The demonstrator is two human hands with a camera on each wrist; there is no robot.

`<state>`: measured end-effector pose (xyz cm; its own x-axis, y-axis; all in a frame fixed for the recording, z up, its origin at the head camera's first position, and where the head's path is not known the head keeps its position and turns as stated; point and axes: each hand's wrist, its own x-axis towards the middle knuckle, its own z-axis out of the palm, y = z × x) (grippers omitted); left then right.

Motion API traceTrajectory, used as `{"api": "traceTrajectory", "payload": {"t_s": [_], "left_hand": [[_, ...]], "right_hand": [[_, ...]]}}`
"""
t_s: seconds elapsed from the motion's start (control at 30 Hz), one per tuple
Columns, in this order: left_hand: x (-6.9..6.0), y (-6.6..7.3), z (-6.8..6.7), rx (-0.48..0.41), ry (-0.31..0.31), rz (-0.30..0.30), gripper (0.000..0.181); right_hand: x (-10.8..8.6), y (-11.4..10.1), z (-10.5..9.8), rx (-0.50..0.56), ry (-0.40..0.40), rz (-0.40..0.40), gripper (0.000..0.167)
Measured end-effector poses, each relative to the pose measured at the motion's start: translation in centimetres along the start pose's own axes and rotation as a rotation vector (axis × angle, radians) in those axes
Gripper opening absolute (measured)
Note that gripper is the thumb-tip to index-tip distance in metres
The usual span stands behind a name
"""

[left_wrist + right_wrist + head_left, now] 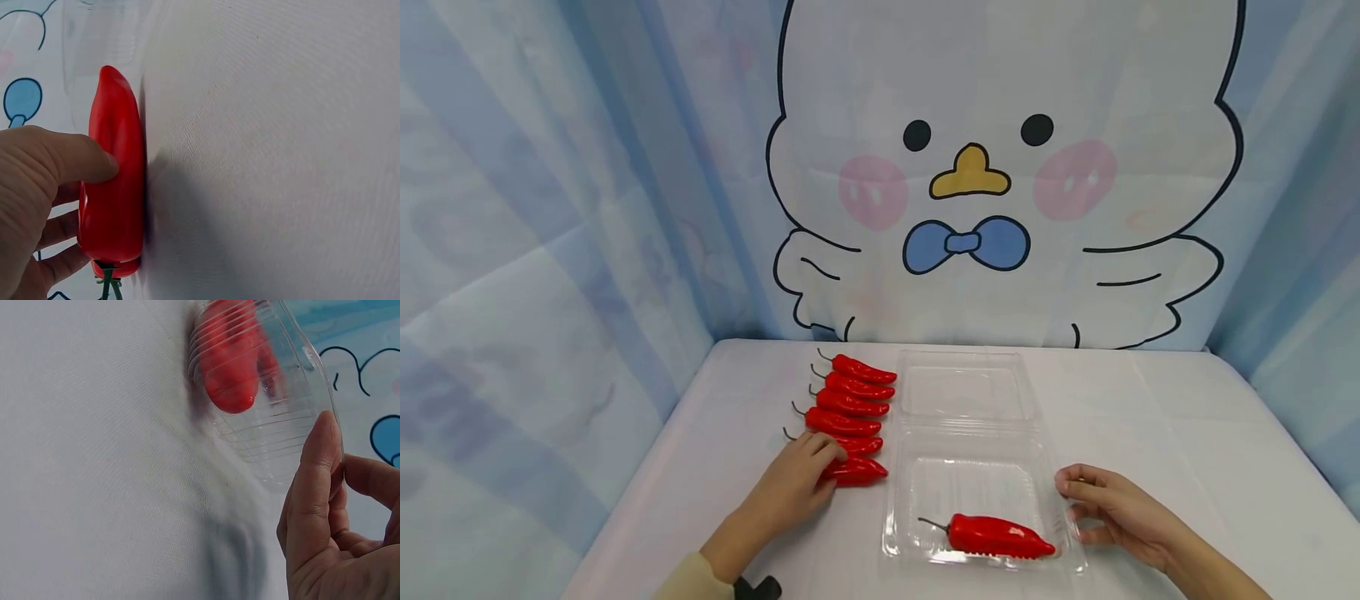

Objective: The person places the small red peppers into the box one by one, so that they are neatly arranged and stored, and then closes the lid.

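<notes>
Several red chili peppers with thin stems lie in a column left of the clear plastic box. My left hand (pixel 801 471) holds the nearest red chili pepper (pixel 863 472). In the left wrist view the thumb presses one side of this pepper (pixel 115 212), with the other fingers behind it. The clear plastic box (pixel 970 479) stands with its lid folded back, and one red chili pepper (pixel 996 536) lies inside along the near wall. My right hand (pixel 1116 512) pinches the box's right rim between thumb and fingers, as the right wrist view shows.
The box's lid (pixel 966 387) lies flat toward the back of the white table (pixel 1180 417). Behind stands a curtain (pixel 970 292) with a cartoon bird, and blue cloth hangs at both sides. A black object (pixel 760 587) shows beside the left wrist.
</notes>
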<state>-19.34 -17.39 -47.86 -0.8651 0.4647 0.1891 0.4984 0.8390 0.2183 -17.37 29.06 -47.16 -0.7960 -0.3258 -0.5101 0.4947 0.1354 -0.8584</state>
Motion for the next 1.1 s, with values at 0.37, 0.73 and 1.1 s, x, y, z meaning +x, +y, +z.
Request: {"api": "traceTrajectory", "payload": {"t_s": [0.37,0.73,1.1], "left_hand": [[-0.09,-0.16,0.30,0.011,0.024,0.007,0.037],[-0.10,-0.15,0.48,0.026,0.040,0.040,0.030],[0.06,0.12,0.45,0.017,0.047,0.050,0.026]], "right_hand": [[0.15,0.12,-0.07,-0.003,-0.007,0.000,0.034],[0.09,0.22,-0.01,0.007,-0.002,0.000,0.033],[0.04,0.19,0.18,0.010,0.005,0.002,0.032]]}}
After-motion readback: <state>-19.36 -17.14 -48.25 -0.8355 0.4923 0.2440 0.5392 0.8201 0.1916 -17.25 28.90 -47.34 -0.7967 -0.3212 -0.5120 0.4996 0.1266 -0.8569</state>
